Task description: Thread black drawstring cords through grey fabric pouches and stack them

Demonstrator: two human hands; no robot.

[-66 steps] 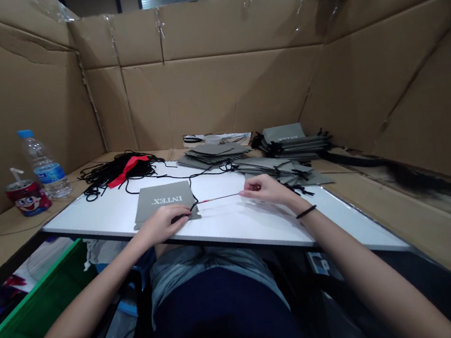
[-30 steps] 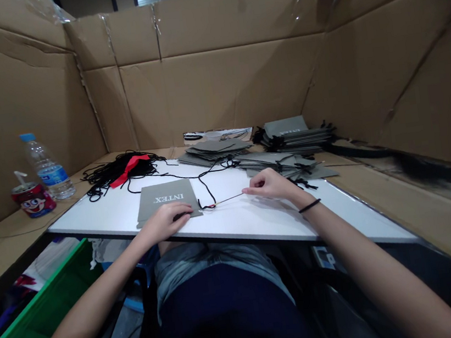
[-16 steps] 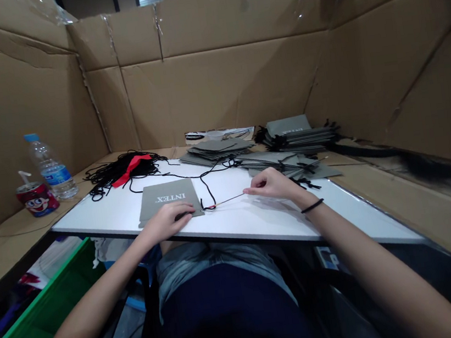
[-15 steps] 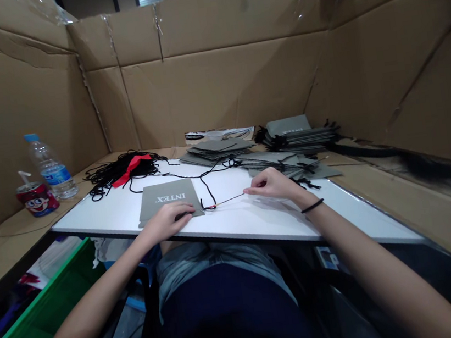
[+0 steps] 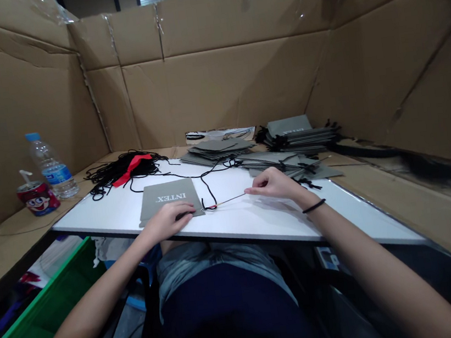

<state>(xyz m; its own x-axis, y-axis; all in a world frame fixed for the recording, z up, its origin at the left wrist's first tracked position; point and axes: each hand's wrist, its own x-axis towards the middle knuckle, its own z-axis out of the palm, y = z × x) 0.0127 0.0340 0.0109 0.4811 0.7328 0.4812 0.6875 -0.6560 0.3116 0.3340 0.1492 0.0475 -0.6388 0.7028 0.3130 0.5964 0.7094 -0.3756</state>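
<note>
Your left hand (image 5: 172, 219) lay over a grey pouch (image 5: 164, 195), which was flat at the front edge of the surface (image 5: 233, 226), left of its middle. The white letters INTEX on the pouch stood upside down for you. The fingers of this left grip were bent above the near right corner of the pouch; I could not tell if they pinched it or only rested on it.

Your right hand (image 5: 271, 184) was nearer to the right edge, and its grip was closed, thumb against fingers, on a thin dark strand (image 5: 231, 198). It was too fine to tell if this was a wire or a thread. The strand ran to the left and met a black cord (image 5: 209, 191) just beside the pouch; a small reddish part showed there.

Near the back left corner of the surface was a bundle of black cords (image 5: 102, 177) with a red strip (image 5: 132, 169) across it. A grey stack (image 5: 215, 151) lay at the back edge, and a corded pile (image 5: 278, 163) lay toward the back right corner.
</note>
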